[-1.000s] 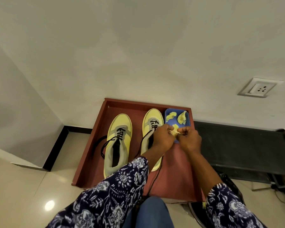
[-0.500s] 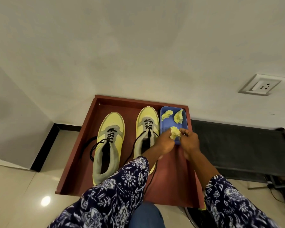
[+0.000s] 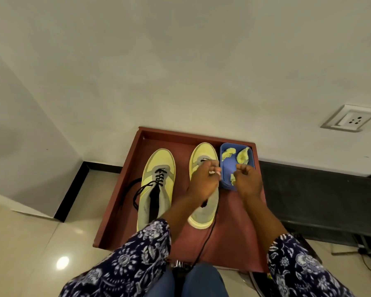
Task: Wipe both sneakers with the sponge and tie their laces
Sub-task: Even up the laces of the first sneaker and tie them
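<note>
Two yellow-and-grey sneakers lie side by side on a red-brown tray (image 3: 116, 211). The left sneaker (image 3: 156, 183) has loose black laces spilling to its left. My left hand (image 3: 204, 183) hovers over the right sneaker (image 3: 204, 152) with curled fingers; nothing shows in them. That sneaker's black lace (image 3: 206, 241) trails toward me. A small blue tray (image 3: 228, 166) beside it holds two yellow sponge pieces (image 3: 243, 156). My right hand (image 3: 250, 183) pinches a third sponge piece (image 3: 232, 179) over the blue tray's near end.
The red-brown tray stands against a white wall, with a black low platform (image 3: 321, 200) to its right. A wall socket (image 3: 349, 121) is at the upper right. Glossy floor tiles (image 3: 30, 243) and a black skirting (image 3: 71, 189) lie to the left. My knees are at the bottom edge.
My hands, together on one sponge piece before, have come apart. The piece stayed in my right hand, and my left hand moved left over the right sneaker.
</note>
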### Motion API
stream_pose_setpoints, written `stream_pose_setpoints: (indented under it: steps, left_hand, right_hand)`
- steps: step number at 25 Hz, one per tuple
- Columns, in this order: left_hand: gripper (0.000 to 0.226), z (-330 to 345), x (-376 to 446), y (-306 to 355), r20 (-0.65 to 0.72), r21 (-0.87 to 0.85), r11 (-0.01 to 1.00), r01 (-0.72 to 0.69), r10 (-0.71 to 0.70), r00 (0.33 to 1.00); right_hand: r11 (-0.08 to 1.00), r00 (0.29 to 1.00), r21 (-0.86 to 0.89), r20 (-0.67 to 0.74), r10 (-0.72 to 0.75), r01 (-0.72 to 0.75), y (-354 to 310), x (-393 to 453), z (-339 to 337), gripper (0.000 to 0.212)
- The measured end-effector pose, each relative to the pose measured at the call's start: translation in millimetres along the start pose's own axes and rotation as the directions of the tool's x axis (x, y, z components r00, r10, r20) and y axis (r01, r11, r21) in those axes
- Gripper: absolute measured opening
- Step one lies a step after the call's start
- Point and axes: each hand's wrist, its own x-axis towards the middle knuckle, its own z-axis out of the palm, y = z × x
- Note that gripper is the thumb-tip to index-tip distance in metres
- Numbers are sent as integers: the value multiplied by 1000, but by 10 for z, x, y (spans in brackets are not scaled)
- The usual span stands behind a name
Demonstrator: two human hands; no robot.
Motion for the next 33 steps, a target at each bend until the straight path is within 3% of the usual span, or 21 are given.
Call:
stream_pose_setpoints:
  steps: [3,6,9,11,13,16,21,26,30,33]
  left_hand:
    - [21,-510,-8,68,-262,96,993,-64,87,961]
    - [18,-1066,-109,12,-404,144,989,-41,97,909]
    - [18,-1511,-171,-219,-402,137,990,43,16,916]
    - [23,-1711,-232,-392,-325,156,982,111,-55,944]
    - [33,-1807,-299,-559,-193,273,949,157,-106,975]
    - [45,-1818,-349,-713,-76,462,873,158,-138,987]
    - [27,-1785,-376,-698,-118,532,842,88,-30,993]
    - [7,-1788,-409,-495,-96,378,920,103,-72,993]
    - [15,-1759,-425,-371,-65,211,972,101,-89,994]
    - [14,-1718,-389,-250,-21,196,975,102,-100,995]
  right_hand:
    - [993,987,-7,111,-117,119,-284,-263,292,20]
    - [972,939,-13,262,-221,233,-468,-556,582,22]
    - [907,833,-144,473,-288,396,-533,-785,838,25]
    - [817,723,-233,629,-287,527,-525,-911,1016,29]
    - [767,678,-291,694,-242,571,-473,-976,1180,36]
    - [755,717,-357,666,-206,550,-420,-1010,1306,34]
    - [803,742,-293,621,-253,519,-443,-1002,1293,19]
    - [874,767,-215,597,-236,436,-535,-1004,1179,17]
    - [886,747,-195,629,-217,421,-523,-1008,1136,13]
    - [843,725,-209,634,-269,496,-571,-1012,1118,12]
